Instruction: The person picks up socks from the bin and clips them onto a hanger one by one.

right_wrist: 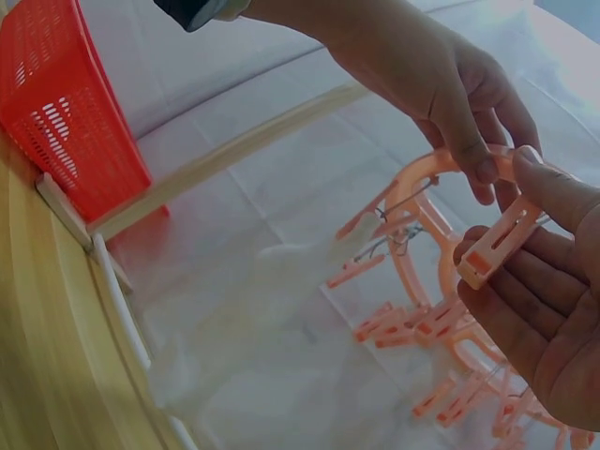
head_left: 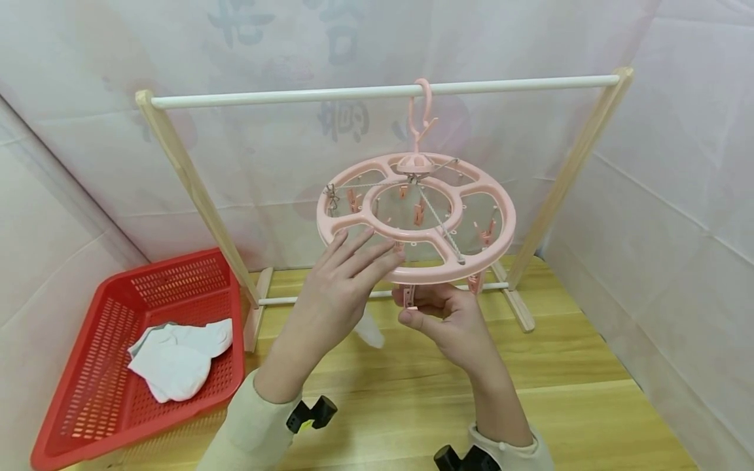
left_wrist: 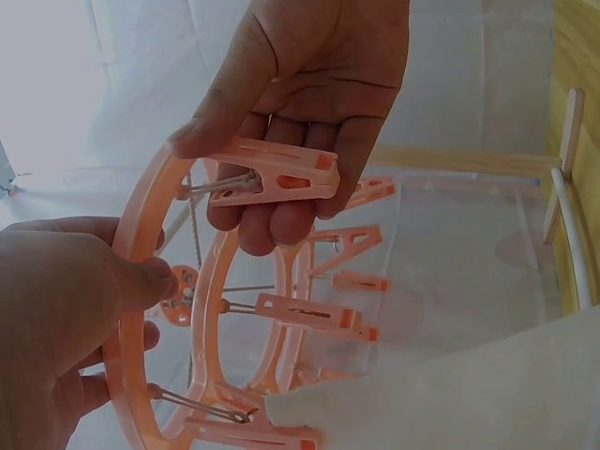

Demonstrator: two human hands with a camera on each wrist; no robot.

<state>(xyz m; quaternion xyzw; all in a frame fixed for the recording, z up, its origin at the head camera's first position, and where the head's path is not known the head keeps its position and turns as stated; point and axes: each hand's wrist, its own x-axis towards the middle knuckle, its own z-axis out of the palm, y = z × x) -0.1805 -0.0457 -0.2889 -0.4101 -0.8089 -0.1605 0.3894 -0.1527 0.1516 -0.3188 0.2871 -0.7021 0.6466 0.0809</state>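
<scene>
A round pink clip hanger (head_left: 503,222) hangs by its hook from a white rod. My left hand (head_left: 347,281) grips its near rim, fingers over the top and thumb against the rim in the left wrist view (left_wrist: 70,300). My right hand (head_left: 450,320) is just below the rim and holds a pink clothespin (left_wrist: 281,173) between thumb and fingers; its thumb reaches up to the rim. A white cloth (right_wrist: 272,291), probably a sock, hangs from another clothespin near my left hand; only its lower end (head_left: 369,330) shows in the head view.
A red plastic basket (head_left: 106,281) stands at the left with white cloth pieces (head_left: 177,360) in it. The rod (head_left: 283,96) rests on two wooden end frames (head_left: 194,190) on the wood-grain table (head_left: 559,392). Several more pink clothespins dangle under the hanger. Pale fabric hangs behind.
</scene>
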